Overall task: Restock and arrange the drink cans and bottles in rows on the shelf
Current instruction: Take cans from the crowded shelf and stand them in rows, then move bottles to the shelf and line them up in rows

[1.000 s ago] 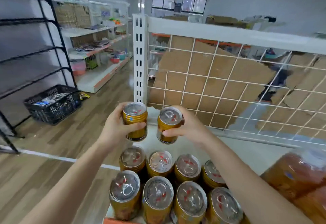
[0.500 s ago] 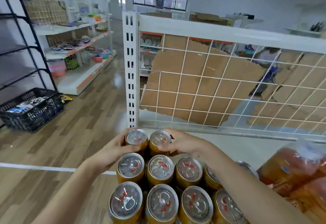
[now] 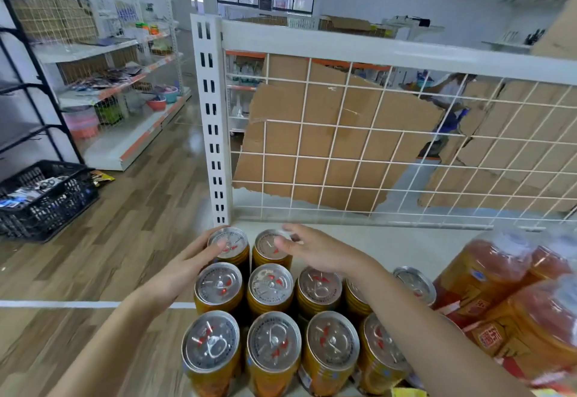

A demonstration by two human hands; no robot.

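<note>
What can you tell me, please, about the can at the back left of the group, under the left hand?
The back-left can is a gold-coloured drink can with a silvery pull-tab lid marked in red, apparently metal and unopened. It stands upright on the white shelf, nearest the slotted post, at the head of the left column and close beside a neighbouring can. The left hand rests its fingers on the lid's left edge.

No words can be read for sure. The wrapped bottles [image 3: 499, 287] at 4 o'clock have a red label [image 3: 490, 339] with yellow signs, too blurry to read. Tiny print circles the can tops [image 3: 271, 284], too small to read.
</note>
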